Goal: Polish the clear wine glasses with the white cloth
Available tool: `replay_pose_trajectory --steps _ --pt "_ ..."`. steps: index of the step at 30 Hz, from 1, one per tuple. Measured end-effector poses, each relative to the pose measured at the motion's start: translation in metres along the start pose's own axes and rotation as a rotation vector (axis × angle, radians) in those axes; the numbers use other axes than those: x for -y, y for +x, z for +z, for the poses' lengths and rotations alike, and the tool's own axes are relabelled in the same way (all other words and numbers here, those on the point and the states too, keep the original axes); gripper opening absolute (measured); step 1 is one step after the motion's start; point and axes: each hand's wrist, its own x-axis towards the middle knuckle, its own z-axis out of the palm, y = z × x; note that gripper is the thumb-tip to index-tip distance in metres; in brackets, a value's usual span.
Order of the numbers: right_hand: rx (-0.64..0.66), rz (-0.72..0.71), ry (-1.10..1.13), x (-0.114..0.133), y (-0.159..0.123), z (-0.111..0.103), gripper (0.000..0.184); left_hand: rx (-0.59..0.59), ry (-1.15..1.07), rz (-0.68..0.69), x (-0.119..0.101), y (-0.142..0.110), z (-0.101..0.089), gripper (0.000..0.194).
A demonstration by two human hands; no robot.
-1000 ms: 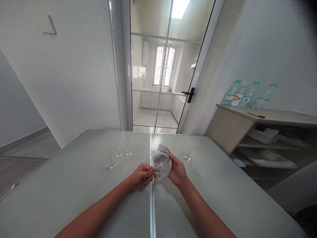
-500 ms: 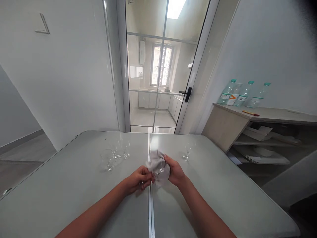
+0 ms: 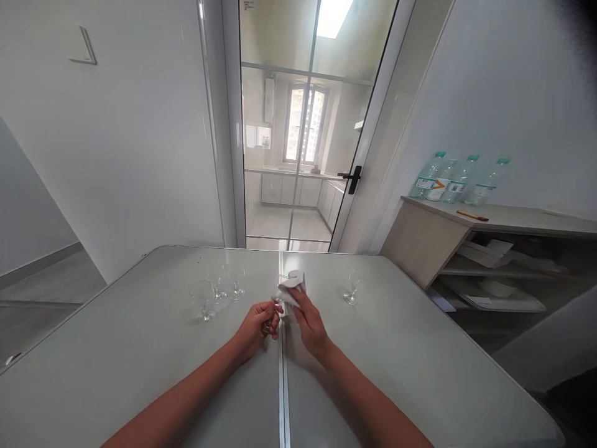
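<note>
My left hand (image 3: 256,326) is closed around the foot and stem of a small clear stemmed glass (image 3: 278,305), mostly hidden by the fingers and cloth. A light grey cloth (image 3: 293,285) is gripped in my right hand (image 3: 313,328) and lies against the glass's upper part. To the left on the table, three similar stemmed glasses (image 3: 204,303) stand upright close together. One more stemmed glass (image 3: 351,291) stands alone, right of my right hand.
Both hands are above the grey-green table (image 3: 153,348), which has a pale seam (image 3: 284,398) down its middle. Beyond its far edge is a glazed door (image 3: 298,211). At the right, a low cabinet (image 3: 429,236) carries several plastic bottles (image 3: 454,182) and an orange-yellow pen-like stick (image 3: 472,216).
The cloth has shifted up and is now folded over in my right hand, which has turned and moved slightly left. My left hand has risen a little with the glass.
</note>
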Motion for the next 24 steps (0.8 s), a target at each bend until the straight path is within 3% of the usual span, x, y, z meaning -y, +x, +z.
replay_pose_trajectory --steps 5,8,11,14,16,18,21,24 --pt "0.318 -0.378 -0.547 0.001 0.008 -0.018 0.044 -0.061 0.111 0.044 0.007 0.002 0.004 0.024" --pt "0.344 -0.469 -0.699 0.005 0.011 -0.023 0.041 -0.108 0.330 0.096 0.010 0.001 0.005 0.017" --pt "0.314 -0.469 -0.711 0.012 0.010 -0.021 0.036 -0.158 0.681 0.244 0.010 -0.003 0.006 0.018" --pt "0.268 -0.338 -0.606 0.015 0.010 -0.020 0.029 -0.107 1.009 0.415 0.009 -0.008 0.007 0.025" --pt "0.242 -0.196 -0.443 0.014 0.011 -0.024 0.022 -0.035 1.109 0.460 0.007 -0.010 0.008 0.024" --pt "0.242 -0.029 -0.206 0.011 0.012 -0.031 0.016 0.033 1.135 0.468 0.003 -0.013 0.010 0.020" --pt "0.263 0.227 0.200 0.007 0.013 -0.041 0.026 0.095 1.098 0.455 -0.001 -0.015 0.012 0.021" --pt "0.129 0.468 0.589 0.004 0.009 -0.038 0.035 0.102 0.961 0.394 -0.002 -0.016 0.014 0.027"
